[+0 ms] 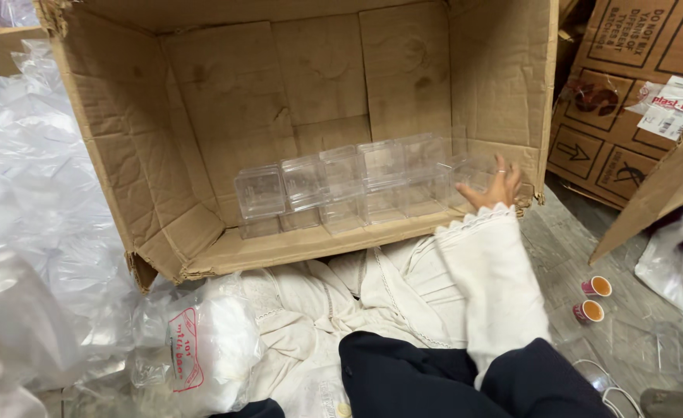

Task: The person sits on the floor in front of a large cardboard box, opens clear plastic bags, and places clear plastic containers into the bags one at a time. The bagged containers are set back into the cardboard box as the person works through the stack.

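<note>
A row of clear plastic boxes [341, 186] is seen stacked two high inside a large cardboard box [125, 155] that lies on its side with its open mouth turned toward the person. The row is set on the lower wall of the cardboard box, close to its front edge, and is spread from left of the middle to the right corner. The right hand [496, 186] is held at the right end of that row, fingers spread and partly curled around the last clear box; whether that box is firmly gripped cannot be told, because the plastic is transparent and the contact is hard to make out. A ring is worn on one finger, and the wrist is covered by a white sleeve [489, 271] with a lace cuff. The left hand is not seen in the picture.

Just in front of the cardboard box, crumpled white cloth [318, 302] is spread over the person's lap, above dark trousers [434, 379]. To the left of the cardboard box, loose clear plastic sheeting [24, 217] and a bag of white items [202, 348] are piled. To its right, two small open pots [593, 298] are set on the floor, and further printed cartons [620, 101] are stood behind them
</note>
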`<state>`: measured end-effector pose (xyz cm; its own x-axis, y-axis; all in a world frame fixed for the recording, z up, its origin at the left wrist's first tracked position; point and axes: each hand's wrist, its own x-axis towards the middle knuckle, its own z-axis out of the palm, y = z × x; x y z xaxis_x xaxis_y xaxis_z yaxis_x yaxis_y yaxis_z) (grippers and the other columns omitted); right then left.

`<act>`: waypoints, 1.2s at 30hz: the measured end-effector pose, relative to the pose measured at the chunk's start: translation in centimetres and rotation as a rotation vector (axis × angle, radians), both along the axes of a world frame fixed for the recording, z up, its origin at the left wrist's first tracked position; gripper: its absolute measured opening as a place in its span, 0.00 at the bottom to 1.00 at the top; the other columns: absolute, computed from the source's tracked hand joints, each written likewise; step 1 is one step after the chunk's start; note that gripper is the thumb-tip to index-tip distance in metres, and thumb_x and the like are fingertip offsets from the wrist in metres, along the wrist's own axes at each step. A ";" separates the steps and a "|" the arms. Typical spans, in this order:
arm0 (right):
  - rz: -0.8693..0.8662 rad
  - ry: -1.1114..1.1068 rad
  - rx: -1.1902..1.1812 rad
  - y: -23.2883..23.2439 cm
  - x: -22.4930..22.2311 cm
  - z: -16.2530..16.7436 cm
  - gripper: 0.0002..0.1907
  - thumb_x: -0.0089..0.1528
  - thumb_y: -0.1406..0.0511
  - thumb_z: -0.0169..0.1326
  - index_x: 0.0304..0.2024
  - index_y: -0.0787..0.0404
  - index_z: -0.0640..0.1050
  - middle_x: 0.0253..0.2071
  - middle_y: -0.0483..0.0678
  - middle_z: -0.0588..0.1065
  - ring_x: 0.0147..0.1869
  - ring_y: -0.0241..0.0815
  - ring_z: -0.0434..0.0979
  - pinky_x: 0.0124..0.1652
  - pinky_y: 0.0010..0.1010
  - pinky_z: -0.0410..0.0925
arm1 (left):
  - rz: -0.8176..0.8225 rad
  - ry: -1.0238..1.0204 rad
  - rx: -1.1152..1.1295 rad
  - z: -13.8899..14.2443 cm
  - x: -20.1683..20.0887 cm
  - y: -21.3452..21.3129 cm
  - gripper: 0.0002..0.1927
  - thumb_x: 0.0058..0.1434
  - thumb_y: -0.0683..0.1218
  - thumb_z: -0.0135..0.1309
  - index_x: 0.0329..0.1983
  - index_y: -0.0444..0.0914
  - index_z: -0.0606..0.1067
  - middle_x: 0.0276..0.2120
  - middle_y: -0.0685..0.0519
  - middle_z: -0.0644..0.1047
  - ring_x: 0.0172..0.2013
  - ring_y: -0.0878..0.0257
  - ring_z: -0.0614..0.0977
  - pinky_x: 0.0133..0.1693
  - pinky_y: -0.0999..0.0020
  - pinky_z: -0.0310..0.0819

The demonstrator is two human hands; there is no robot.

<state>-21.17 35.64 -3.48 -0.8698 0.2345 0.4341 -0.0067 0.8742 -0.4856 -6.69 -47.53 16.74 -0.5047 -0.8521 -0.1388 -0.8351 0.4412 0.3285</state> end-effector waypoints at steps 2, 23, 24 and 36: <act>0.066 -0.105 -0.103 1.7 -0.8 -0.6 0.58 0.46 0.49 0.75 0.73 0.54 0.62 0.73 0.70 0.48 0.76 0.73 0.49 0.67 0.59 0.54 | 0.003 -0.046 0.014 0.0 -0.2 0.5 0.23 0.69 0.54 0.51 0.60 0.34 0.74 0.41 0.48 0.81 0.34 0.62 0.80 0.37 0.65 0.75; 0.448 0.182 -0.313 -26.4 -3.5 19.2 0.49 0.49 0.49 0.71 0.69 0.46 0.63 0.68 0.59 0.62 0.69 0.61 0.68 0.64 0.50 0.64 | -0.123 0.221 -0.078 2.1 2.5 1.9 0.25 0.73 0.56 0.45 0.62 0.33 0.73 0.37 0.40 0.82 0.28 0.58 0.81 0.30 0.63 0.74; 0.414 0.141 -0.234 -26.2 -2.1 18.2 0.50 0.49 0.48 0.70 0.69 0.46 0.63 0.68 0.61 0.62 0.68 0.64 0.67 0.62 0.54 0.63 | -0.184 0.340 -0.040 2.8 3.6 3.6 0.25 0.73 0.56 0.44 0.62 0.33 0.73 0.37 0.40 0.82 0.27 0.58 0.81 0.30 0.62 0.74; 0.264 -0.182 -0.191 -22.0 6.2 5.5 0.46 0.57 0.42 0.61 0.69 0.58 0.64 0.67 0.67 0.62 0.69 0.64 0.63 0.60 0.54 0.59 | -0.840 0.894 0.793 -6.0 -1.1 37.6 0.21 0.71 0.57 0.51 0.48 0.35 0.81 0.29 0.56 0.84 0.32 0.71 0.81 0.37 0.72 0.76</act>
